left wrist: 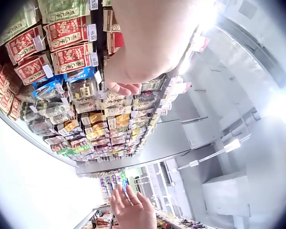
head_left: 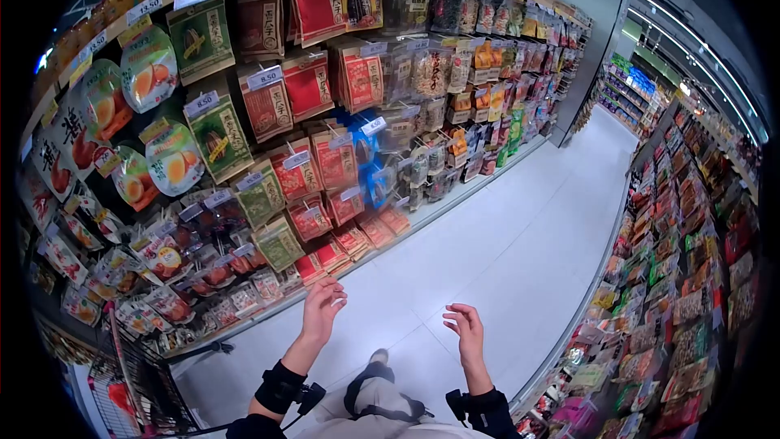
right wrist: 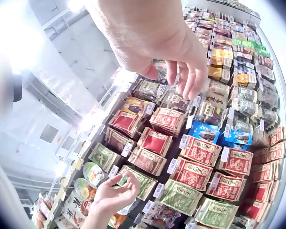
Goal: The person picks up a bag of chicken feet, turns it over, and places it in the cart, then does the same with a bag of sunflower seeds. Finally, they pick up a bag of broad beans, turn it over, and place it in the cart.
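Note:
My left hand [head_left: 322,313] is held out over the aisle floor, its fingers loosely curved with nothing in them. Nearest to it are red seed packets [head_left: 331,255] on the lowest row of the snack rack. The right hand [head_left: 467,333] hovers at about the same height, also holding nothing, fingers relaxed. In the left wrist view the right hand [left wrist: 136,213] appears at the bottom, palm showing. From the right wrist, the left hand [right wrist: 114,196] overlaps green packets [right wrist: 138,181] hanging on the rack.
A shopping cart [head_left: 134,390] stands at the lower left beside the rack. Pale floor tiles [head_left: 487,236] run between this rack and a snack shelf [head_left: 650,317] on the right. Price tags [head_left: 266,76] stick out from the hooks. A grey pillar [head_left: 591,41] ends the left rack.

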The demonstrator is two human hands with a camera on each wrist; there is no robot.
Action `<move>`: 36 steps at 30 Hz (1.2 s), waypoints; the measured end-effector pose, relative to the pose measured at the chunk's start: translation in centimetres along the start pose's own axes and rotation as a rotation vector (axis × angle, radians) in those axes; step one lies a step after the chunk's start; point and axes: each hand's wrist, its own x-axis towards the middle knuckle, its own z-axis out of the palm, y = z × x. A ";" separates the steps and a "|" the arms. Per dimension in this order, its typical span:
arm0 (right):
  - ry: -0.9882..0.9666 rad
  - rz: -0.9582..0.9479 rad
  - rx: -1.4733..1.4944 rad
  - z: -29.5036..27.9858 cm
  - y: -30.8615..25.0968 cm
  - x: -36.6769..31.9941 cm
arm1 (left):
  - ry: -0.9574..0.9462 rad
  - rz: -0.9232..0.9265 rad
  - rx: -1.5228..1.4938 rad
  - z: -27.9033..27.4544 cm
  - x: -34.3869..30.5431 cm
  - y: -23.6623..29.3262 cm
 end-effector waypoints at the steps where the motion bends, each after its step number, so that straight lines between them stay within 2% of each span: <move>1: -0.012 0.003 -0.004 -0.3 0.0 1.0 | 0.017 -0.004 0.005 0.1 0.9 -0.5; 8: -0.019 0.005 -0.033 -3.5 1.3 11.3 | 0.197 -0.006 0.028 0.0 10.1 -4.5; 14: -0.031 -0.045 -0.091 -6.0 -1.9 24.8 | 0.272 0.051 -0.009 4.2 21.5 -5.9; 21: -0.049 -0.074 -0.047 -6.9 -2.4 34.6 | 0.103 0.114 0.090 12.5 31.4 -6.1; 28: -0.152 -0.018 0.022 -7.0 -0.9 43.8 | -0.003 0.044 0.168 17.9 37.4 -7.9; 32: -0.216 -0.005 0.078 -7.0 -0.1 49.8 | 0.020 0.161 0.390 19.3 40.2 -9.1; 36: -0.314 0.005 0.123 -7.7 0.7 56.1 | 0.076 0.237 0.392 21.3 44.1 -10.9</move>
